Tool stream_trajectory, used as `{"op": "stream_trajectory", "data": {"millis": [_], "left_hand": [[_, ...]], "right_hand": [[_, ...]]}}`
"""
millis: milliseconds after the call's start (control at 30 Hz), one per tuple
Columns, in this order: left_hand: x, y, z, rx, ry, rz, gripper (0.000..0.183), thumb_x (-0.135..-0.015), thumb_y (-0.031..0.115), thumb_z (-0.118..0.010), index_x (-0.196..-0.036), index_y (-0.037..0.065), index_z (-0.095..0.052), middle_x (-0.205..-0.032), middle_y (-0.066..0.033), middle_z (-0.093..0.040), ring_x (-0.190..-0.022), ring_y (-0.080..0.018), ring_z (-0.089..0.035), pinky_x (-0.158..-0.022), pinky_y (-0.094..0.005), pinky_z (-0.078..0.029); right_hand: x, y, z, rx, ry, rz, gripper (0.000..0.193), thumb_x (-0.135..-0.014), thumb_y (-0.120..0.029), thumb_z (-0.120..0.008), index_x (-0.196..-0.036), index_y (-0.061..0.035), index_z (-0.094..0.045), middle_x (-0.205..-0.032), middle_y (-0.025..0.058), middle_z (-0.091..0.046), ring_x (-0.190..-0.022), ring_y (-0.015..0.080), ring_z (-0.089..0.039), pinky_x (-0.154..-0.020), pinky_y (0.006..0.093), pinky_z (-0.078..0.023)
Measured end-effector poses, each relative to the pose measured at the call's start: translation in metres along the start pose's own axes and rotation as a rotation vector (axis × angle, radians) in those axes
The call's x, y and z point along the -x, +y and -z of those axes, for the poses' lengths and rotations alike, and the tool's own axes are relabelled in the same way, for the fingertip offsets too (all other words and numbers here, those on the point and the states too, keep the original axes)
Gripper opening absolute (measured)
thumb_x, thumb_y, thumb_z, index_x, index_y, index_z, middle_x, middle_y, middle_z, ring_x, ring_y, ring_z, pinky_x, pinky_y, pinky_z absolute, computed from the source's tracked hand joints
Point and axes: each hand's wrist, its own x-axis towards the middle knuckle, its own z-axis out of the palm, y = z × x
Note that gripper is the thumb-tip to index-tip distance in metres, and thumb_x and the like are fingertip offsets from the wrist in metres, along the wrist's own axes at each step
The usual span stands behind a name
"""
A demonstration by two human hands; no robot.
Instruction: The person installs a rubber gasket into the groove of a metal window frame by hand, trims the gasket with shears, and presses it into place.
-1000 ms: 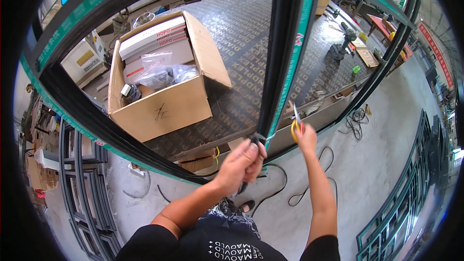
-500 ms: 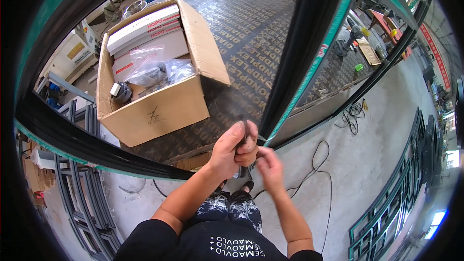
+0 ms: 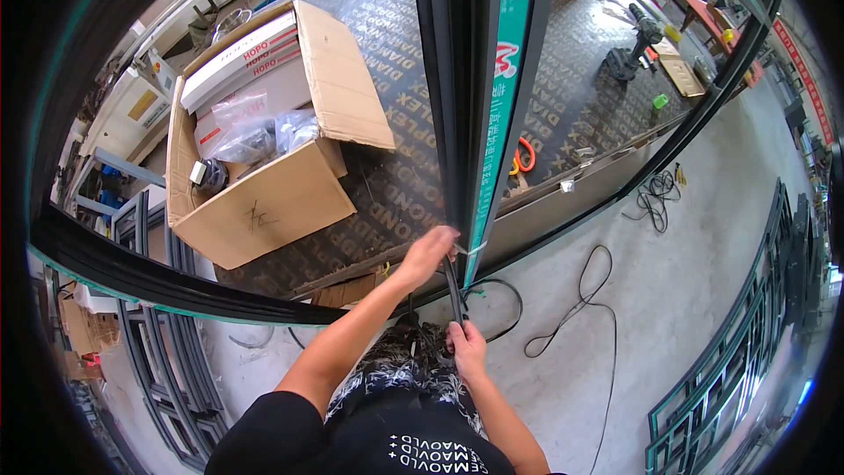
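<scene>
A large black window frame with green protective film stands around me, and its dark middle post [image 3: 457, 105] runs down toward my hands. My left hand [image 3: 429, 255] pinches a black rubber sealing strip [image 3: 454, 286] against the lower end of this post. Lower down and nearer my body, my right hand [image 3: 467, 352] is closed around the same strip. A length of the strip appears to loop out to the right of the post. The left fingertips are partly hidden behind the hand.
An open cardboard box [image 3: 264, 224] with white cartons and plastic bags sits on a dark board table [image 3: 378, 185]. Orange-handled scissors [image 3: 525, 156] and a cordless drill [image 3: 629, 53] lie on it farther right. Cable [image 3: 585, 299] trails over the floor; stacked frames [image 3: 730, 387] lie at the right.
My hands, close together before, have separated: the left is at the post's lower end, the right has moved down along the strip. The view has shifted, bringing the post's green film and scissors into sight.
</scene>
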Motion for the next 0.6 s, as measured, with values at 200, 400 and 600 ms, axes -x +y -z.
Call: {"op": "stream_trajectory", "data": {"millis": [200,400,600], "left_hand": [[-0.034,-0.097,-0.025,-0.743,0.132,0.055,0.035,-0.084,0.018,-0.056,-0.119,0.011,-0.053,-0.102,-0.0203,-0.063,-0.096,-0.0409,-0.058,-0.078,-0.0484,-0.046],[-0.033,-0.096,-0.029,-0.805,0.306,-0.155,0.023,-0.083,0.012,-0.057,-0.106,0.011,-0.06,-0.09,-0.0184,-0.062,-0.087,-0.039,-0.06,-0.071,-0.0481,-0.047],[-0.033,-0.095,-0.038,-0.832,0.364,-0.168,0.021,-0.081,0.011,-0.058,-0.101,0.003,-0.061,-0.083,-0.0196,-0.057,-0.082,-0.0389,-0.057,-0.071,-0.0467,-0.046]], "right_hand": [[-0.006,0.087,0.059,-0.021,0.081,-0.134,0.024,-0.094,-0.027,-0.058,-0.087,-0.0044,-0.061,-0.069,-0.002,-0.054,-0.061,0.0061,-0.048,-0.053,0.0213,-0.038],[-0.057,0.107,0.062,0.083,0.145,-0.167,0.025,-0.093,-0.028,-0.058,-0.083,-0.005,-0.059,-0.066,-0.0019,-0.053,-0.055,0.0066,-0.046,-0.049,0.0231,-0.036],[-0.143,0.136,0.038,-0.003,0.106,0.052,0.027,-0.096,-0.027,-0.054,-0.08,-0.0052,-0.056,-0.062,-0.0013,-0.046,-0.057,0.0087,-0.041,-0.052,0.0261,-0.033]]}}
